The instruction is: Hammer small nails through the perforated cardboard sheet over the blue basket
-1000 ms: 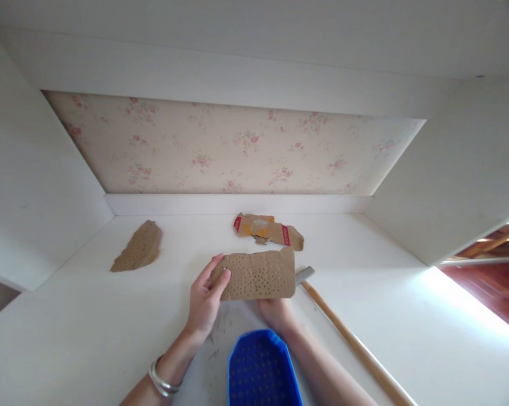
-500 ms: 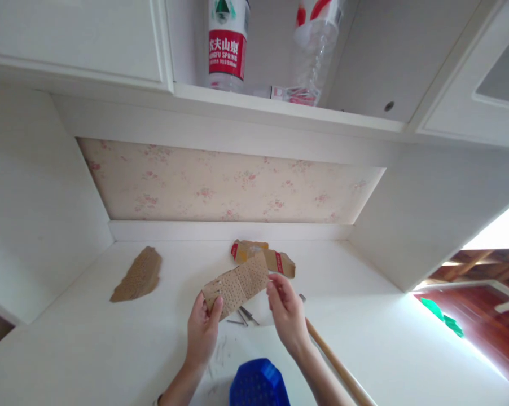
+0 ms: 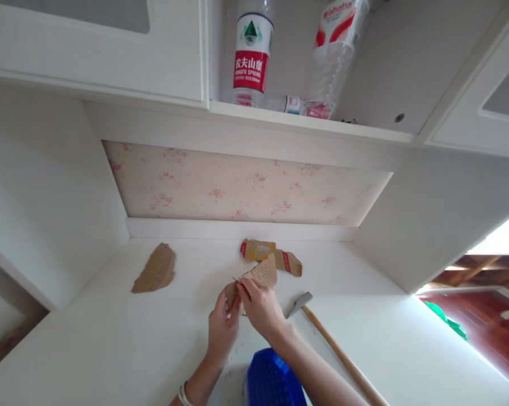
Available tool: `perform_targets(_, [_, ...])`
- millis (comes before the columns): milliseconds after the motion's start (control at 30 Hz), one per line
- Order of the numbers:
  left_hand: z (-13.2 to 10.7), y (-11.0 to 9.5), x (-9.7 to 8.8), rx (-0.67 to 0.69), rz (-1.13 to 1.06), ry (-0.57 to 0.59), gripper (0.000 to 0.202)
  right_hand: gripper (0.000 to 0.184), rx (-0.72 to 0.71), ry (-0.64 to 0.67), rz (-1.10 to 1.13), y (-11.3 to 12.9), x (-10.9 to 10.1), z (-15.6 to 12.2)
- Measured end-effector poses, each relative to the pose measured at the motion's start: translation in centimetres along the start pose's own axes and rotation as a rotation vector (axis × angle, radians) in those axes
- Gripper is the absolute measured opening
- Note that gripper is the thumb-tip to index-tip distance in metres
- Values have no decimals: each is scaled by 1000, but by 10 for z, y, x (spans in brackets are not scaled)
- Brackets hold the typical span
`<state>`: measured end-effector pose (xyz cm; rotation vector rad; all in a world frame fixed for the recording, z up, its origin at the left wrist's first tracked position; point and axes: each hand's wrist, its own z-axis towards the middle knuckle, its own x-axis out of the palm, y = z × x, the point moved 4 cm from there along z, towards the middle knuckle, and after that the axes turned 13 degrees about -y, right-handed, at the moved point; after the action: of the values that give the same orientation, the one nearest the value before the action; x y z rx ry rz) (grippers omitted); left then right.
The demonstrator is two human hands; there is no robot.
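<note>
A piece of brown cardboard [image 3: 263, 273] dotted with small holes is held tilted above the white tabletop. My left hand [image 3: 223, 330] grips its near left end between thumb and fingers. My right hand [image 3: 260, 307] is closed in a pinch at that same end, its fingers covering part of the cardboard. At its fingertips a thin dark nail [image 3: 235, 279] pokes out; most of it is hidden. Below my right wrist is a blue perforated plastic basket [image 3: 257, 361]. A hammer with a grey metal head [image 3: 299, 303] and wooden handle [image 3: 343, 356] lies to the right.
Another torn cardboard piece [image 3: 155, 269] lies at the left. Cardboard scraps with red and yellow tape [image 3: 292, 263] lie near the back wall. Plastic bottles [image 3: 251, 62] stand on the shelf above, whose edge [image 3: 305, 122] overhangs the tabletop. Side panels [image 3: 411, 220] flank the space.
My right hand has moved left from the cardboard's far right end to its near left end and pinches there. The view has shifted, showing more of the hammer head.
</note>
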<state>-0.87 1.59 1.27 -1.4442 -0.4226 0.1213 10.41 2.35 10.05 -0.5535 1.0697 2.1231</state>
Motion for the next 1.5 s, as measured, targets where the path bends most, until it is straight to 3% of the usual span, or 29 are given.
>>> perform_targets(167, [-1,-6,-3,116,212,-29,41,25,-102,-10,-141,6,-2,-7])
perform_targets(400, [-7,-20,-4,172,332,-36,36,26,-280,-6,-242,11,-9,-20])
perform_targets(733, [-10,-46,-5,227,448,-107,31,28,-317,-106,-203,24,-23,-28])
perform_targets(900, [10,-60,-30,196,584,-351,26,27,-261,-129,-176,21,-44,-35])
perform_targets(1000, [13,-64,-43,182,487,-338,29,26,-157,-109,-178,-2,-57,-34])
perform_targets(1067, [4,-61,-48,114,363,-309,33,26,-92,-66,-184,-24,-58,-32])
perform_targets(1167, [-17,-54,-52,-109,72,-331,35,22,-42,29,-192,-52,-49,-32])
perform_targets(1333, [-44,-58,-53,-462,-462,-413,13,16,23,128,-252,-78,-25,-32])
perform_targets(1500, [-61,-75,-57,-645,-625,-508,19,16,18,260,-324,-91,-7,-34])
